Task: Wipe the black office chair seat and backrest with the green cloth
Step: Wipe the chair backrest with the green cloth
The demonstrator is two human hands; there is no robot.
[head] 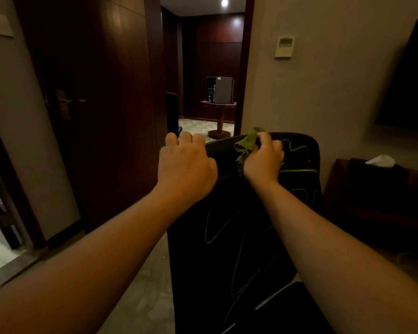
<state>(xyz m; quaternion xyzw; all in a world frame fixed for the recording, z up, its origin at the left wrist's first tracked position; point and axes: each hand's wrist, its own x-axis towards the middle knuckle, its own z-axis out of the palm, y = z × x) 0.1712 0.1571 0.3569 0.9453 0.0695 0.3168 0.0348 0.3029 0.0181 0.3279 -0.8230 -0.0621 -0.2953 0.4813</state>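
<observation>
Backrest top under the cloth, seat not yet reached

Forearms fill the bottom of my view, both reaching forward over the black chair (246, 237), whose backrest with thin green squiggle lines rises between them. I cannot pick out the seat for certain; a dark slab at the very bottom edge may be part of it.

My left hand (186, 165) sits on the top left corner of the backrest, fingers (186, 138) curled over the edge and clenched on it, which I judge is to steady the chair. My right hand (263, 157) is closed around the green cloth (247, 144), bunched in its grasp, with a loose flap sticking out to the left. The cloth presses against the top rim of the backrest, just beside the left hand but not touching it.

As I read it, the wiping is at the upper edge of the backrest only. Nothing tells me whether the lower panel has been gone over, so most of the backrest and all of the seat may remain.

Beyond the chair on the right stands a low dark wooden surface (336, 189) carrying a tissue box (381, 162). A pale wall holds a small control panel (284, 47). To the left is a dark wooden door (94, 104) with a lever handle. Through the open doorway ahead I see a round pedestal table (219, 116) bearing a small grey box, possibly a safe, under a ceiling light.
</observation>
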